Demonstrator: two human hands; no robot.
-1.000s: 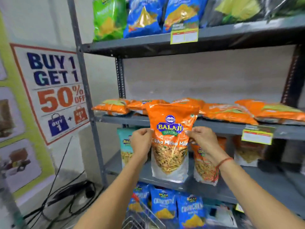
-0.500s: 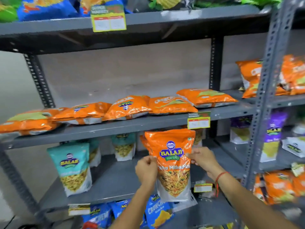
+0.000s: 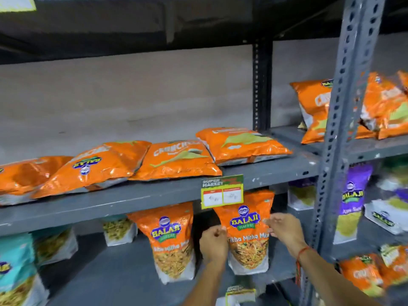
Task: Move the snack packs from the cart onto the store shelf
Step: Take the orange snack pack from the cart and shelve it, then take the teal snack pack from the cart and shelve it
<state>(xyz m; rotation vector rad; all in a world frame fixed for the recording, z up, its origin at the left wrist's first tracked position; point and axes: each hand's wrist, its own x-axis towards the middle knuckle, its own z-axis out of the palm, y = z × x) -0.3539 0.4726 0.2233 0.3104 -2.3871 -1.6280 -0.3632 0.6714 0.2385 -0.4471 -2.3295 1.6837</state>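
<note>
Both hands, left [image 3: 213, 244] and right [image 3: 284, 231], are pinching the side edges of the upright orange foil snack pouch [image 3: 246, 228], which is standing on the grey metal shelf [image 3: 114, 281]. It is looking light, crinkly and slippery, so gripping the side seams near the top seems safest.

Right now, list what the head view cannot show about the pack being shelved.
- Held orange pack: its top edge sits behind the price tag.
- Tag prices: too blurred to read.
- Pack sides: covered by the left hand and right hand.
- Cart: out of frame.
</note>
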